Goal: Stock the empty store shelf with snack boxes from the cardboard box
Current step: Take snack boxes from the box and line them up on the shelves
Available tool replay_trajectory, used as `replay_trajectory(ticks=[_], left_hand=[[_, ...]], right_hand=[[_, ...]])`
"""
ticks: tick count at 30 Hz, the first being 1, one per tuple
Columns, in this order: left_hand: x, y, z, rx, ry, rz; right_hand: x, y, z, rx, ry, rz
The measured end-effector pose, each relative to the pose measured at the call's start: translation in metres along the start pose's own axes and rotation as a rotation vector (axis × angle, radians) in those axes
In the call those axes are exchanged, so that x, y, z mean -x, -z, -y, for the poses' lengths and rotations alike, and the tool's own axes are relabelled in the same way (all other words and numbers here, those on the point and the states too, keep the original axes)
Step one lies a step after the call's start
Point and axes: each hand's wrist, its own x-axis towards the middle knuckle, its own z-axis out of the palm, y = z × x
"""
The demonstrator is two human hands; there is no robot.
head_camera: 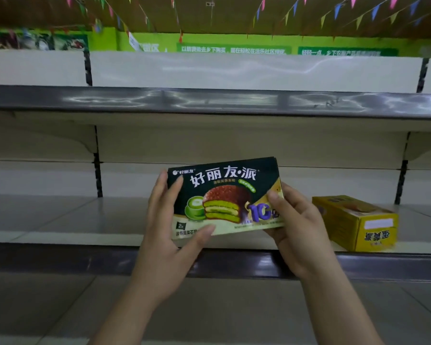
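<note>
a yellow box (pixel 356 221) is lying on the shelf (pixel 90 217) just right of the right hand (pixel 299 227). both that and the left hand (pixel 167 235) are grasping the green snack box (pixel 224 197) upright above the shelf's front edge, with open board stretching left.

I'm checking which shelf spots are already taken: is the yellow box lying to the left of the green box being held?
No, the yellow box lies on the shelf to the right of the green box.
</note>
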Motion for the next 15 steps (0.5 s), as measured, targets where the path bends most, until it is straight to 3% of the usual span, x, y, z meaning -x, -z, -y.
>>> replay_trajectory(ticks=[2, 4, 8, 11, 15], left_hand=[[0.000, -0.003, 0.002, -0.017, -0.005, -0.026], [-0.007, -0.003, 0.006, -0.053, 0.015, 0.008], [-0.046, -0.006, 0.012, -0.075, 0.226, 0.242], [-0.092, -0.020, 0.032, -0.001, 0.343, 0.395], [-0.123, -0.043, 0.058, -0.015, 0.373, 0.558]], right_hand=[[0.000, 0.001, -0.004, -0.019, -0.016, 0.015], [-0.002, 0.003, -0.003, 0.116, -0.040, 0.022], [-0.027, 0.015, 0.005, 0.931, 0.012, 0.005], [-0.065, 0.022, 0.010, 1.224, -0.029, -0.032], [-0.109, 0.031, 0.010, 1.680, -0.030, -0.095]])
